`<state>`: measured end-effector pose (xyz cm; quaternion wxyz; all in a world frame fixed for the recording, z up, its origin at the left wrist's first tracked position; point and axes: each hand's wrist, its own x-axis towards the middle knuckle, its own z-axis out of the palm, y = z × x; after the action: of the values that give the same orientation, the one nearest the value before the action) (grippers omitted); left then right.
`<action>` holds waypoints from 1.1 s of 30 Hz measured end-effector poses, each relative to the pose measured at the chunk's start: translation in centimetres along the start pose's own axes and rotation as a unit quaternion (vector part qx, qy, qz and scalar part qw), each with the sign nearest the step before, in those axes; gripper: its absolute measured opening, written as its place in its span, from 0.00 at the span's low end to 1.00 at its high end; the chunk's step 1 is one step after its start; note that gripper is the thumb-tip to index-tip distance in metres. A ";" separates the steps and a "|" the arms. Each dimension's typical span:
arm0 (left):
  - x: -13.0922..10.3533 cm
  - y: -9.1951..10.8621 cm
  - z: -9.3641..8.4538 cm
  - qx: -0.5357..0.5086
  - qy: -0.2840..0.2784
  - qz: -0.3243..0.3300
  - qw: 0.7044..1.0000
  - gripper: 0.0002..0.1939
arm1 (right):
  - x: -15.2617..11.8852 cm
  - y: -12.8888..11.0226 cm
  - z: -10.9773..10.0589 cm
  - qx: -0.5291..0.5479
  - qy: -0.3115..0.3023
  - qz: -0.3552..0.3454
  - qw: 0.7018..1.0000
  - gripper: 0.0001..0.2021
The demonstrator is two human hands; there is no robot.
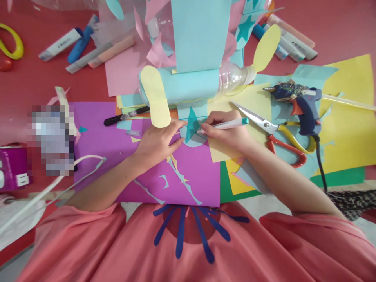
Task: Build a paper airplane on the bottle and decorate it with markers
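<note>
A white marker with a teal end (230,124) is pinched in my right hand (226,127), its tip at a teal star (191,127). The star is partly coloured in on a light blue paper strip (198,143) with a rounded end. My left hand (158,143) lies with fingers apart, its fingertips at the strip's left edge. Just behind both hands, a clear plastic bottle (232,77) wrapped in light blue paper (190,85) lies on its side. Yellow paper ovals are on it, one at the left end (155,96) and one by the cap (266,47).
Scissors (267,125) lie open right of my right hand, near a blue glue gun (305,102) with a cord. A black-handled cutter (126,116) rests on purple paper (96,156). Several markers (61,44) lie at the back left. A pixelated object (53,137) sits left.
</note>
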<state>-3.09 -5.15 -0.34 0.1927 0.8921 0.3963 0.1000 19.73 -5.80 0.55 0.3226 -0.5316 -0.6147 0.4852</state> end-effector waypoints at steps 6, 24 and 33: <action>0.0 0.0 0.0 0.013 -0.001 -0.002 1.000 0.17 | 0.0 -0.1 -0.1 0.004 0.017 0.017 1.000 0.12; 0.0 -0.1 0.2 0.012 0.006 0.010 1.000 0.17 | 0.2 -0.2 -0.2 -0.004 0.002 0.012 1.000 0.13; 0.1 -0.2 0.3 0.022 0.020 0.022 0.999 0.17 | 0.1 0.1 0.2 -0.007 0.034 0.019 0.999 0.14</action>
<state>-3.04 -5.08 -0.70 0.1625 0.9027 0.3820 0.1131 19.59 -5.74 0.42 0.3304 -0.5615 -0.5967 0.4686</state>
